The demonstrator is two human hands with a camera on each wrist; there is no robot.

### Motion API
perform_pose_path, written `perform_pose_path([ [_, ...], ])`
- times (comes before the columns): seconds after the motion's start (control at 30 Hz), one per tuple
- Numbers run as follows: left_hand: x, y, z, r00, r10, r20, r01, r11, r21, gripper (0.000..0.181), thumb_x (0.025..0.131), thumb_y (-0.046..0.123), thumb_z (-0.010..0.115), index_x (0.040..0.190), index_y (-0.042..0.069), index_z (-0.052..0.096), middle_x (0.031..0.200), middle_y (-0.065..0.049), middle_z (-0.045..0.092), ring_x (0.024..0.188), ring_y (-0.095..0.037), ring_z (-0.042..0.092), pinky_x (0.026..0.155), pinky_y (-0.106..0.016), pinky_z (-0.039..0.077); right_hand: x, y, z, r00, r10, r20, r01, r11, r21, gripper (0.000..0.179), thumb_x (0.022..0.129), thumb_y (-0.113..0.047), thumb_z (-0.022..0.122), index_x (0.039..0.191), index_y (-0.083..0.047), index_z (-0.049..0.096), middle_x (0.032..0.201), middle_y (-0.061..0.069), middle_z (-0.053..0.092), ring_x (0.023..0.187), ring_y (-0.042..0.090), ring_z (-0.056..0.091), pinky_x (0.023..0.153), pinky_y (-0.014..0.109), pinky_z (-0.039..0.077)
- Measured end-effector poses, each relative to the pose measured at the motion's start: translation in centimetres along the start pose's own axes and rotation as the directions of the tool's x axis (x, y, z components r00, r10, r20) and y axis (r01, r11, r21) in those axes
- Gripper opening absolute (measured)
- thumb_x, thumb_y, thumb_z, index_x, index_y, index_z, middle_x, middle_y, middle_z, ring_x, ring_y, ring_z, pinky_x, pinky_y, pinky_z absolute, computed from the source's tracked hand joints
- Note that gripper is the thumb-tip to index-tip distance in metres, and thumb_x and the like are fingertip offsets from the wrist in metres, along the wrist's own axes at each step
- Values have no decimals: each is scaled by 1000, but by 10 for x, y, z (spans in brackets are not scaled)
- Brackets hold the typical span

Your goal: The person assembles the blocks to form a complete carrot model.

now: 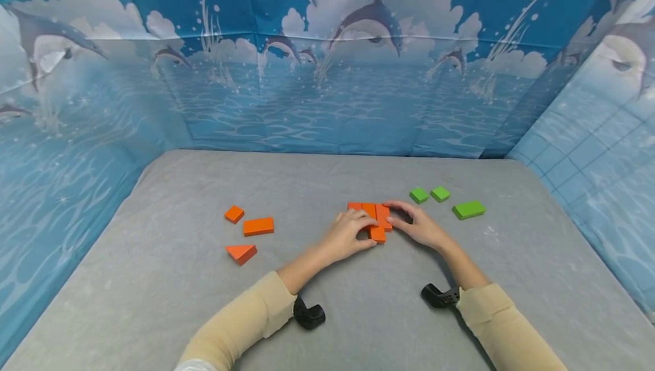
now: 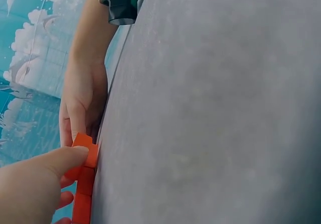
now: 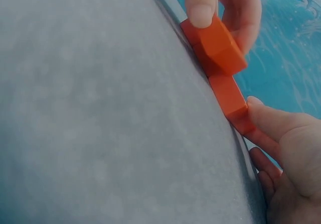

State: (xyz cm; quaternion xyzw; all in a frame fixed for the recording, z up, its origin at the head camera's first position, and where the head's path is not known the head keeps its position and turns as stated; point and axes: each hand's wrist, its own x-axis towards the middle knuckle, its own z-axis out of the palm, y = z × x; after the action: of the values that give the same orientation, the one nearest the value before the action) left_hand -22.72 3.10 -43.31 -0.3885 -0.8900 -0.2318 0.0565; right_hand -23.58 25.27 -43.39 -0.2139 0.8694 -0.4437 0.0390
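Note:
In the middle of the table several orange blocks (image 1: 368, 210) lie side by side in a tight row. My left hand (image 1: 349, 233) pinches an orange block (image 1: 377, 236) at the near side of that row, thumb on its near side and fingers over it. The right wrist view shows this pinched block (image 3: 215, 45) tilted against the row. From the right, my right hand (image 1: 419, 226) holds the end orange block (image 3: 229, 97) between thumb and forefinger. Part of the row is hidden under my left fingers.
To the left lie an orange cube-like block (image 1: 234, 214), an orange rectangular block (image 1: 258, 226) and an orange triangular block (image 1: 241, 253). Right of the row are two small green blocks (image 1: 418, 195) and a longer green block (image 1: 468, 209). A dolphin-print curtain (image 1: 327, 104) surrounds the grey table (image 1: 179, 303).

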Motion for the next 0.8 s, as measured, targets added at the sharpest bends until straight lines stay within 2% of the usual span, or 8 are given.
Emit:
perform_pose_path([
  [0.13, 0, -1, 3, 1000, -3, 0, 3, 1000, 16, 38, 83, 35, 66, 117, 17, 62, 117, 0, 56, 109, -17, 47, 92, -37, 35, 2, 12, 1, 1000, -10, -3, 10, 1000, -3, 42, 93, -19, 54, 131, -3, 46, 132, 18, 46, 126, 34, 36, 101, 54, 25],
  [0.43, -1, -2, 9, 998, 40, -41, -37, 996, 84, 38, 83, 34, 67, 116, 14, 63, 111, 0, 55, 104, -17, 47, 90, -35, 36, 2, 12, 2, 1000, -23, -12, 22, 1000, -8, 41, 93, -19, 54, 130, -2, 47, 131, 18, 47, 125, 35, 37, 100, 55, 26],
  [0.53, -1, -2, 10, 998, 36, -44, -32, 995, 92, 38, 83, 35, 67, 116, 16, 63, 111, 1, 55, 105, -16, 47, 91, -35, 35, 1, 6, 2, 1000, -23, -17, 23, 1000, -3, 40, 93, -14, 54, 129, 0, 47, 130, 20, 47, 124, 36, 37, 100, 55, 26],
  [0.7, -1, -2, 12, 998, 31, -56, -25, 993, 116, 36, 83, 36, 66, 115, 19, 64, 109, 3, 54, 104, -15, 47, 91, -34, 35, -3, -17, 0, 1000, -31, -7, 31, 999, 12, 39, 92, -5, 53, 127, 9, 45, 128, 27, 46, 123, 43, 36, 98, 58, 25],
  [0.8, -1, -2, 13, 997, 34, -67, -25, 991, 129, 35, 83, 36, 66, 113, 19, 65, 110, 3, 55, 104, -14, 47, 91, -34, 36, -5, -24, -1, 1000, -24, -4, 25, 1000, 6, 39, 92, -4, 53, 127, 10, 45, 128, 28, 46, 122, 43, 36, 98, 58, 26],
])
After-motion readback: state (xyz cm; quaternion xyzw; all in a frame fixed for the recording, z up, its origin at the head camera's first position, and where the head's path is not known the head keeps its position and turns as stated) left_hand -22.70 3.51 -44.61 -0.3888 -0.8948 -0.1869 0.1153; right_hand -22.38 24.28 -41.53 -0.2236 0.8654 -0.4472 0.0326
